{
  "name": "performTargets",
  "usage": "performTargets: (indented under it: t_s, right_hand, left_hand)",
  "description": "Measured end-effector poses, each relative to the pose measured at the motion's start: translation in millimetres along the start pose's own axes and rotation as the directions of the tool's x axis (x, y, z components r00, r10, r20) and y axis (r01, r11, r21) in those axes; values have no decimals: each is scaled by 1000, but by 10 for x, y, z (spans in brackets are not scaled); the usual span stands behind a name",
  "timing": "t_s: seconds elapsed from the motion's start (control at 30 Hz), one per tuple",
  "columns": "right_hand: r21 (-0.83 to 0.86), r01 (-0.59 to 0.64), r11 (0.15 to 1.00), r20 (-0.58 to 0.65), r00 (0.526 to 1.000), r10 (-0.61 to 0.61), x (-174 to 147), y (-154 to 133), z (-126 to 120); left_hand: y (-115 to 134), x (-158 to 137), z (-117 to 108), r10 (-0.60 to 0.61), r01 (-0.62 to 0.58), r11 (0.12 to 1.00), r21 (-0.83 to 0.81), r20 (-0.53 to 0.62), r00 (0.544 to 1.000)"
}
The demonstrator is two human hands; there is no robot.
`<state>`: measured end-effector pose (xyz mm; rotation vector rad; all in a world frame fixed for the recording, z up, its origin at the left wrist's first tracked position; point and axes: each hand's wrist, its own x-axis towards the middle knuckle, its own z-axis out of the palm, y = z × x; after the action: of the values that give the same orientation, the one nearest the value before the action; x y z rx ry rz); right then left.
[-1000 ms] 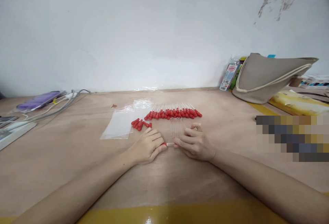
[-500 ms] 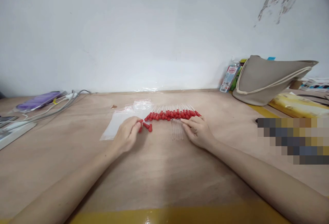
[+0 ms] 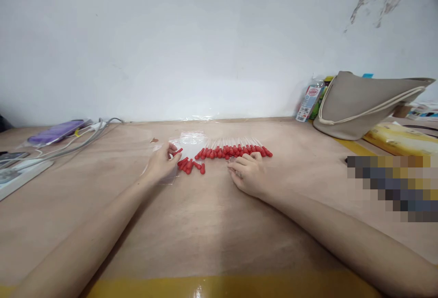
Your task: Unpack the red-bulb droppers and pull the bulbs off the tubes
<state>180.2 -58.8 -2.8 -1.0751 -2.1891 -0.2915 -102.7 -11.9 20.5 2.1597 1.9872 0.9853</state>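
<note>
Between the thumb and fingers of my left hand (image 3: 163,160) is a red rubber bulb (image 3: 178,151). Just right of this hand, several loose red bulbs (image 3: 186,165) lie in a small pile, partly over a clear plastic bag (image 3: 167,179). My right hand (image 3: 249,172) is closed low over the table, its fingertips on clear thin glass tubes (image 3: 232,160) that it mostly covers. Beyond it lies a row of droppers (image 3: 219,152), red bulbs toward me and clear stems pointing to the wall.
A grey drawstring bag (image 3: 362,106) leans at the back right beside a carton (image 3: 308,104) and a yellow package (image 3: 398,138). At left are a purple item in plastic (image 3: 56,131), grey cables (image 3: 89,140) and a white power strip (image 3: 30,172). A wall (image 3: 205,51) closes the back.
My left hand has shifted left and away from the loose bulbs, uncovering more of them. My right hand has moved left over the clear tubes, hiding most of them. The view has shifted slightly.
</note>
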Motion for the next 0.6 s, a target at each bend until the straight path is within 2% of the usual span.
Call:
performTargets:
  t_s: [0.13, 0.3, 0.4, 0.5, 0.6]
  right_hand:
    - [70, -4, 998, 128, 992, -5, 14, -48, -68]
    - [67, 18, 998, 215, 976, -32, 23, -74, -128]
    - [32, 51, 998, 230, 971, -57, 20, -74, -137]
    - [13, 68, 998, 232, 970, -69, 14, -67, -138]
    - [8, 73, 997, 231, 970, -73, 7, -60, -131]
  left_hand:
    - [30, -30, 24, 23, -28, 996, 86, 67, 998]
    - [50, -59, 10, 58, -69, 994, 87, 121, 991]
    - [48, -56, 17, 147, -148, 982, 114, 18, 989]
    - [79, -71, 39, 237, -221, 965, 141, -106, 966]
    - [191, -121, 70, 329, -312, 940, 140, -125, 936]
